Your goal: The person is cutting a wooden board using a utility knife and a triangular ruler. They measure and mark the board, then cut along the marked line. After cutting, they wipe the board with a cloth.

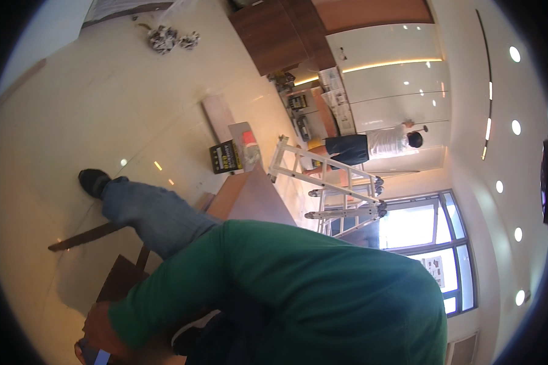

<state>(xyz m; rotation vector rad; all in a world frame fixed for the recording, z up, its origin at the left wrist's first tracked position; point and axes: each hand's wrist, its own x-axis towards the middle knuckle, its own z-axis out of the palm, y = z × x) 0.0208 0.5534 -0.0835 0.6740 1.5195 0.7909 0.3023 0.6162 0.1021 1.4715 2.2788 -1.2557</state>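
Note:
The picture is tilted, with the ceiling along its right side. My right arm, in a green sleeve, crosses the lower part. At the lower left my right hand point(100, 328) is closed around something dark, cut off by the picture's edge; I cannot make it out. A pale blue strip point(102, 357) shows beside the fingers. Close to this hand is a dark brown board point(123, 281). A narrow dark strip of wood point(82, 237) reaches out past it. Beyond my arm, a jeans leg point(158, 213) ends in a black shoe on the floor. My left hand cannot be made out.
A black and yellow box point(225, 157) stands near boards point(249, 198). Past it is a folding ladder point(329, 176). A co-worker point(386, 143) in a white shirt holds a hammer-like tool point(425, 129) at a panelled wall. Crumpled paper point(163, 39) lies on the glossy floor point(97, 115).

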